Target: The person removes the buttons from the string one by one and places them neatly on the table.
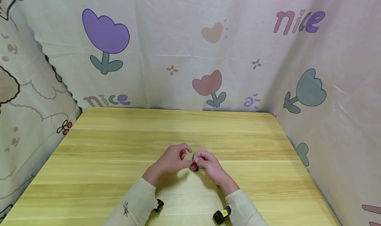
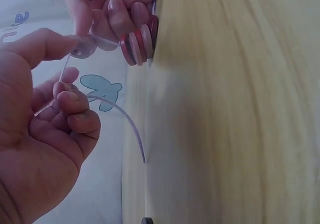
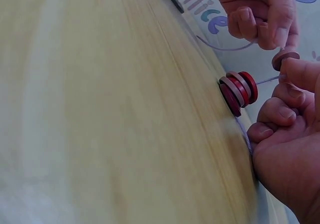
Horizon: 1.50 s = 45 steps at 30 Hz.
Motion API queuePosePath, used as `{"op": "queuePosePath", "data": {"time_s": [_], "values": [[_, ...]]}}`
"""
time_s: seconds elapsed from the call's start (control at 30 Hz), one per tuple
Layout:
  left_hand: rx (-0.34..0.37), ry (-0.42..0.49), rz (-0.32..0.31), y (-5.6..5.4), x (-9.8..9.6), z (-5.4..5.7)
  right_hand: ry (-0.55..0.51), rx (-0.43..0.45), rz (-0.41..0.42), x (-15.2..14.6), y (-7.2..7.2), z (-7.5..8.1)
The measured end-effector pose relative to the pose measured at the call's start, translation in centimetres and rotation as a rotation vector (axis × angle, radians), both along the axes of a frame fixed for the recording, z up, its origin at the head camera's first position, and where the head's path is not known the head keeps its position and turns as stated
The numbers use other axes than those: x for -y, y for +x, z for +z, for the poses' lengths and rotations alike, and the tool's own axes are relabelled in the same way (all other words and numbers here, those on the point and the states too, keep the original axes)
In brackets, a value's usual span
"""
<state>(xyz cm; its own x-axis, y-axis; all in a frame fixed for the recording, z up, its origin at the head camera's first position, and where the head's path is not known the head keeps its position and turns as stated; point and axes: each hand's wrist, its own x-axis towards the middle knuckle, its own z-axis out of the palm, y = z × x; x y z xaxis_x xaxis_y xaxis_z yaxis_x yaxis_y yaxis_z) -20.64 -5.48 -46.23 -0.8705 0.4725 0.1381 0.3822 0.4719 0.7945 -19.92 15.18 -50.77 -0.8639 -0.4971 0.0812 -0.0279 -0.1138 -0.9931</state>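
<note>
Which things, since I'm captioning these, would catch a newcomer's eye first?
Probably the large purple tulip, printed on the backdrop at upper left in the head view. Next, the red and pale discs threaded on a cord, between the left hand and right hand.

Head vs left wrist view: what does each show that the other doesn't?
Head only: the left sleeve, right sleeve and big purple flower printed on the backdrop.
Left wrist only: the pale cord curving out from the left hand, its end loose.
Both: both hands, including the right hand, the red and pale discs, the wood-grain table and part of the backdrop.
</note>
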Motion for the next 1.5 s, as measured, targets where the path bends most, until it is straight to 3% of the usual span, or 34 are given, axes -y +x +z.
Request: {"op": "queuePosePath", "data": {"time_s": [0.4,0.93,1.5], "values": [[-0.151,-0.029,-0.017,-0.2,-0.4,-0.2,0.009,-0.008,-0.009,-0.1,0.1,0.1],[-0.121,-0.014,-0.005,-0.1,0.0,-0.2,0.031,0.014,-0.03,-0.1,0.4,0.3],[-0.043,-0.009,0.072,-0.1,2.1,-0.1,0.077,0.01,-0.072,0.2,0.2,0.6]]}}
